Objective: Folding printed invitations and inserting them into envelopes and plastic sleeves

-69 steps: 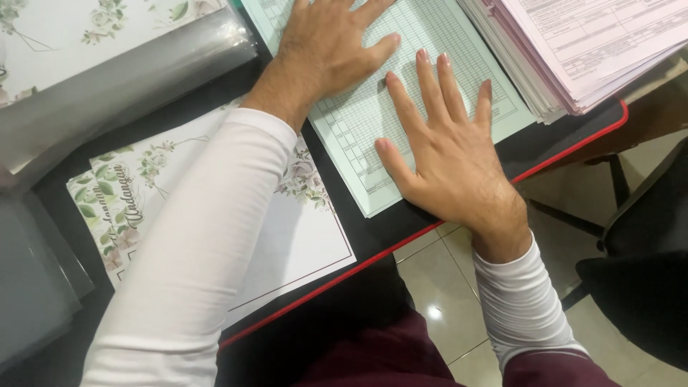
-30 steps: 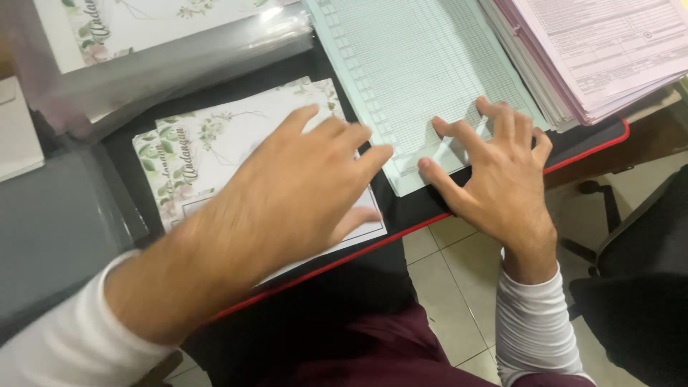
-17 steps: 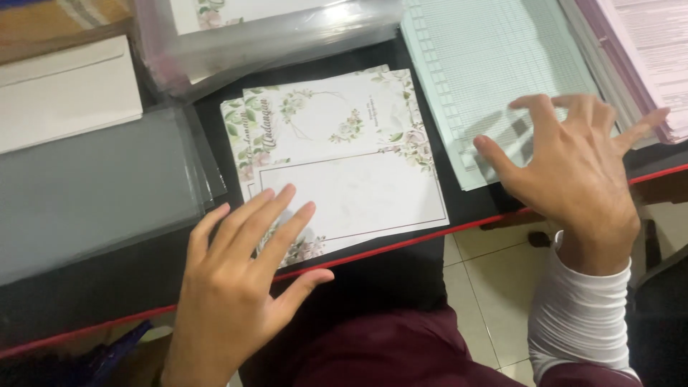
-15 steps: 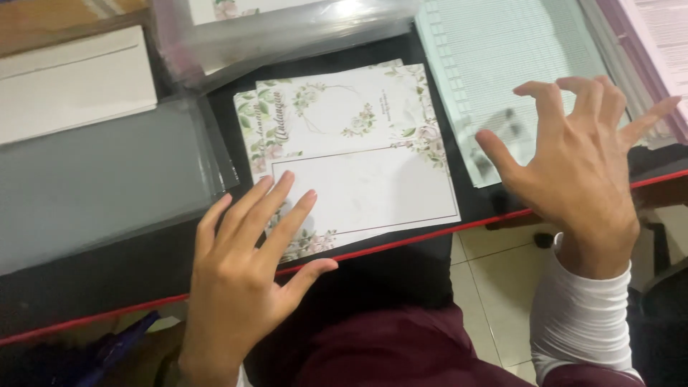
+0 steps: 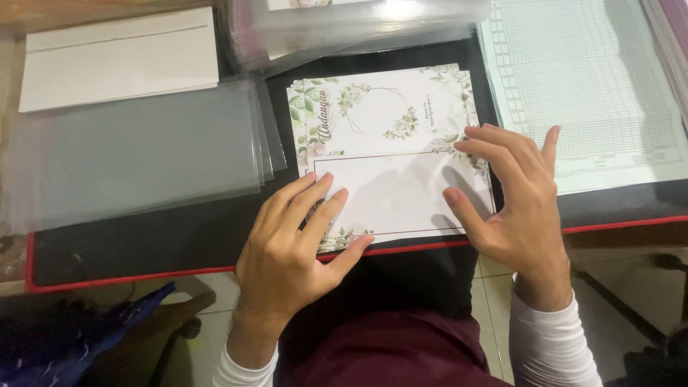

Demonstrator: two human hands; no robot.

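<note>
A small stack of white cards with green floral borders (image 5: 394,154) lies on a black mat with a red edge (image 5: 143,244). My left hand (image 5: 297,244) rests flat on the stack's lower left corner, fingers together. Over at the right edge of the stack sits my right hand (image 5: 512,204), fingers spread and fingertips touching the cards. Neither hand grips anything.
Clear plastic sleeves (image 5: 136,154) lie in a pile left of the cards, and more sleeves (image 5: 358,29) sit behind them. A white envelope stack (image 5: 118,57) is at the back left. A pale green ruled ledger sheet (image 5: 580,93) lies at the right.
Both hands left the green ledger sheet and moved left onto the floral cards. My view shifted left, bringing the plastic sleeves and envelopes into sight.
</note>
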